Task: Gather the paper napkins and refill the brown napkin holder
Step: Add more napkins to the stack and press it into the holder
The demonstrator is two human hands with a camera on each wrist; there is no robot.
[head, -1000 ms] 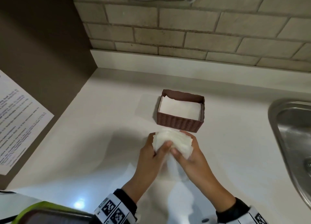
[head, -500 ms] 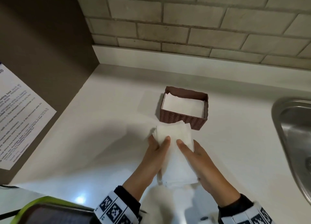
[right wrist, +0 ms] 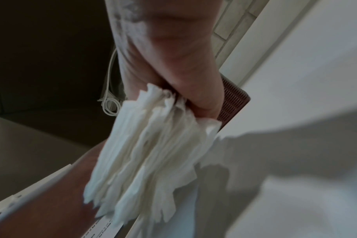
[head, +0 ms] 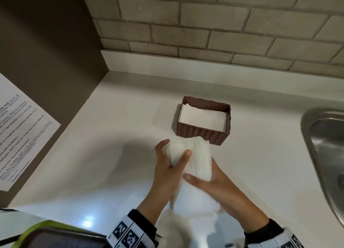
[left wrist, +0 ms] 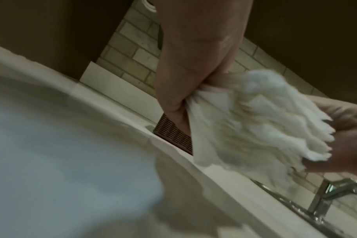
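Your left hand (head: pixel 165 166) and right hand (head: pixel 214 184) grip one stack of paper napkins (head: pixel 193 160) between them, fingers (head: pixel 185 157) curled around it, above the desk (head: pixel 111 154) just in front of the brown napkin holder (head: pixel 202 134). More napkins lie flat inside that holder.

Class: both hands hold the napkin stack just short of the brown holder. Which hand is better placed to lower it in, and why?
Probably the left hand: its thumb and fingers pinch the stack at the end nearest the holder. The right hand supports the near end.
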